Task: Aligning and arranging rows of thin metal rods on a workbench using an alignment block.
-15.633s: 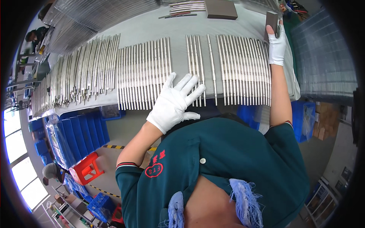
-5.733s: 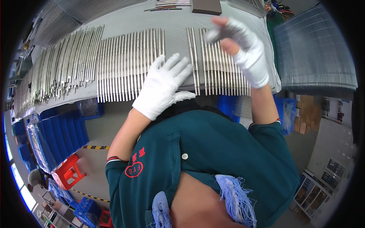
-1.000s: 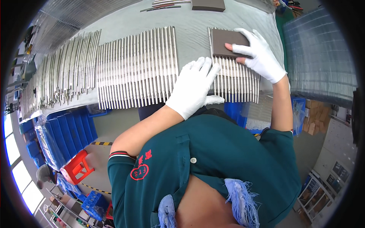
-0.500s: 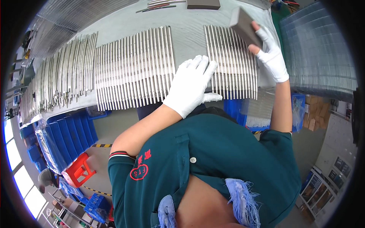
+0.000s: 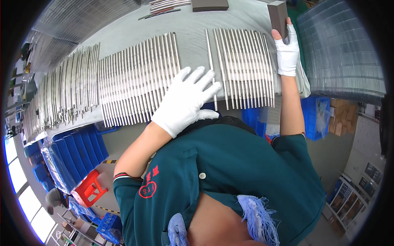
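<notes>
Risk, as a guess: the block is pinched only by the fingertips of the right hand at the far right edge of the desk; a loose grip could let it tip onto the right rods and knock the neat row askew. The single rod sits apart between the two rows, so a nudge from the left hand could roll it.

Left hand: glove spread wide and flat, holding nothing, fingertips resting on the near ends of the rods, between the middle rods and the right row. Right hand: closed around the block's lower end, held upright just past the right row's far corner. Hands well apart.
</notes>
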Demonstrator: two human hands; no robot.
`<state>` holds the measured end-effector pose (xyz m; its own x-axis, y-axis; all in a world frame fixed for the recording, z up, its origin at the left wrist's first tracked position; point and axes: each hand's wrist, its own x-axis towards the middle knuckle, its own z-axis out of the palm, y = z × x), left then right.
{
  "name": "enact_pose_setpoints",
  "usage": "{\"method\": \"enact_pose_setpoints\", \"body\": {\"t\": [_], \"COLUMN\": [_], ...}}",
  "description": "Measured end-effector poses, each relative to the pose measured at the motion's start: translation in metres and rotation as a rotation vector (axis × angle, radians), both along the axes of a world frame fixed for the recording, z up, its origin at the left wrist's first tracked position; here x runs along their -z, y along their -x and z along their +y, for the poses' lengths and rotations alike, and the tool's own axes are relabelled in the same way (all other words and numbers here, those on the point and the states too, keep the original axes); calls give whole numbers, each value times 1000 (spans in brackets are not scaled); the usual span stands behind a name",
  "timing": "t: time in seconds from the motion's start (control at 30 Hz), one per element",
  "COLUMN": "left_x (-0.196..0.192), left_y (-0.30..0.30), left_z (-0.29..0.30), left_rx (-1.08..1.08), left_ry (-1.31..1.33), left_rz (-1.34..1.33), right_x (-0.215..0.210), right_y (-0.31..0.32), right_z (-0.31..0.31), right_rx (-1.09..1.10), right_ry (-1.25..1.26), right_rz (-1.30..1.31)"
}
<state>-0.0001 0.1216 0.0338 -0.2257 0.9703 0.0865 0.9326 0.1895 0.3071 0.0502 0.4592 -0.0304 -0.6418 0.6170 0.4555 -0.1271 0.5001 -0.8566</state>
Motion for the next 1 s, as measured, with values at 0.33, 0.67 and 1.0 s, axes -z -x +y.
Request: {"method": "enact_pose_setpoints", "body": {"t": [0.33,0.67,1.0], "left_x": [5,28,15], "left_y": [-5,-15,-9], "left_z": [8,37,-15], "left_rx": [29,201,78], "left_ry": [28,-36,96], "left_rz": [-38,-25,12], "right_x": [-3,-2,-5], "right_y": [1,-1,-4], "right_z": [0,5,5], "right_rx": [93,124,181], "right_ry": [2,-40,-58], "right_rz": [141,174,135]}}
